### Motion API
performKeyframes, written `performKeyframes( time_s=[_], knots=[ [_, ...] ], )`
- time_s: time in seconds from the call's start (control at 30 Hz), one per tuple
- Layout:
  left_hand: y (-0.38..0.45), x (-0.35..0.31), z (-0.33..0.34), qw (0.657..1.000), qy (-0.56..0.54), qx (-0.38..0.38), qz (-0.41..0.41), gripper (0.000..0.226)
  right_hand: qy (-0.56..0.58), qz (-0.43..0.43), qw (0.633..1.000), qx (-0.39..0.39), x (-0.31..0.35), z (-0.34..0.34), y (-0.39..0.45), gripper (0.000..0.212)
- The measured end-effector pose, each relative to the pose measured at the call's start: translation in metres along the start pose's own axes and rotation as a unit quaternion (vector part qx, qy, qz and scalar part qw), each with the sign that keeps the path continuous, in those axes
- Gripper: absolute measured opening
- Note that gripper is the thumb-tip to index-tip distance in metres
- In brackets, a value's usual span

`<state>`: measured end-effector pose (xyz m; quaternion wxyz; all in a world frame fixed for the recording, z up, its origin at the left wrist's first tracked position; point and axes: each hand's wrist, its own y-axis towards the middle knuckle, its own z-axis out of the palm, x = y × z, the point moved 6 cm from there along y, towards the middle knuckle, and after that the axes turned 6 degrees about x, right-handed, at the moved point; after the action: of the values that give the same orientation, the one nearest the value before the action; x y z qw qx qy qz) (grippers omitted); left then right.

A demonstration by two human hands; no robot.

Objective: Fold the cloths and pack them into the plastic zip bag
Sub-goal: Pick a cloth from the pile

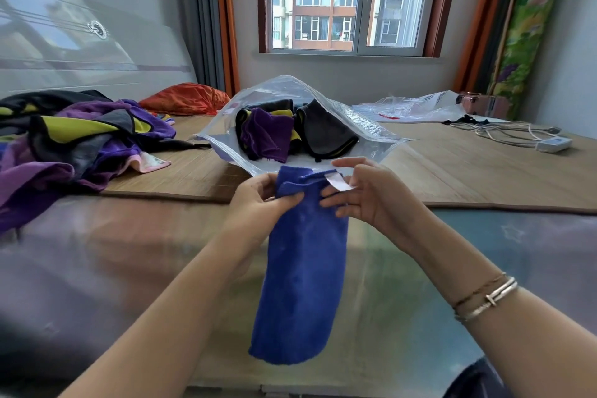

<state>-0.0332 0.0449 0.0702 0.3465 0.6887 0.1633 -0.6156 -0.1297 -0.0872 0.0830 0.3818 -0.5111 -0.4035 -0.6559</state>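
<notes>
Both hands hold a blue cloth (303,268) hanging over the bed edge: left hand (261,200) fingers curl round its top, right hand (361,194) pinches the upper corner. Beyond, the open zip bag (365,129) contains folded cloths (268,133).

A bed (129,236) carried a bamboo mat (452,171). On the mat, a zip bag (371,126) stood open near the mat's front edge, with folded cloths inside. Left of the bag lay a cloth pile (80,139); behind that, an orange pillow (184,99). Right of the bag lay a second plastic bag (413,108), cables (504,133) and a white box (554,143).
</notes>
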Motion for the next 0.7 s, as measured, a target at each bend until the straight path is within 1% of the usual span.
performKeyframes(
  time_s=[0.07, 0.1, 0.13, 0.17, 0.2, 0.23, 0.27, 0.33, 0.4, 0.43, 0.47, 0.57, 0.63, 0.7],
  knots=[
    [0.0, -0.004, -0.007, 0.997, -0.076, -0.014, -0.01, 0.016, -0.032, -0.015, 0.997, -0.074, -0.009, -0.015, 0.004, 0.029],
    [0.0, -0.007, -0.009, 0.993, -0.115, -0.019, -0.011, 0.013, -0.048, -0.006, 0.996, -0.078, -0.015, -0.017, 0.004, 0.031],
    [-0.001, -0.009, -0.012, 0.988, -0.15, -0.023, -0.013, 0.011, -0.051, 0.019, 0.997, -0.048, -0.025, -0.015, 0.004, 0.029],
    [-0.001, -0.011, -0.016, 0.983, -0.178, -0.03, -0.016, 0.01, -0.038, 0.06, 0.997, 0.013, -0.036, -0.006, 0.003, 0.024],
    [-0.001, -0.013, -0.019, 0.979, -0.198, -0.039, -0.021, 0.009, -0.009, 0.109, 0.99, 0.085, -0.047, 0.005, 0.001, 0.022],
    [-0.001, -0.014, -0.024, 0.976, -0.209, -0.049, -0.029, 0.008, 0.019, 0.149, 0.977, 0.153, -0.055, 0.014, -0.004, 0.025],
    [0.0, -0.012, -0.03, 0.976, -0.208, -0.061, -0.037, 0.009, 0.038, 0.174, 0.963, 0.204, -0.06, 0.021, -0.007, 0.027],
    [0.002, -0.004, -0.046, 0.973, -0.197, -0.102, -0.061, 0.016, 0.06, 0.199, 0.943, 0.262, -0.062, 0.028, -0.011, 0.031],
    [0.005, 0.007, -0.062, 0.969, -0.178, -0.146, -0.084, 0.028, 0.079, 0.217, 0.933, 0.277, -0.061, 0.033, -0.013, 0.043],
    [0.005, 0.011, -0.067, 0.967, -0.173, -0.163, -0.096, 0.034, 0.06, 0.211, 0.936, 0.277, -0.061, 0.035, -0.014, 0.047],
    [0.005, 0.016, -0.072, 0.964, -0.171, -0.172, -0.109, 0.038, 0.03, 0.195, 0.941, 0.274, -0.061, 0.037, -0.014, 0.045],
    [0.004, 0.028, -0.075, 0.958, -0.166, -0.179, -0.151, 0.038, -0.015, 0.132, 0.968, 0.211, -0.056, 0.04, -0.012, 0.031],
    [0.003, 0.029, -0.068, 0.963, -0.151, -0.142, -0.171, 0.038, -0.015, 0.09, 0.982, 0.163, -0.049, 0.039, -0.009, 0.023],
    [0.002, 0.027, -0.057, 0.962, -0.177, -0.077, -0.193, 0.041, 0.005, 0.056, 0.994, 0.092, -0.039, 0.03, -0.004, 0.019]
  ],
)
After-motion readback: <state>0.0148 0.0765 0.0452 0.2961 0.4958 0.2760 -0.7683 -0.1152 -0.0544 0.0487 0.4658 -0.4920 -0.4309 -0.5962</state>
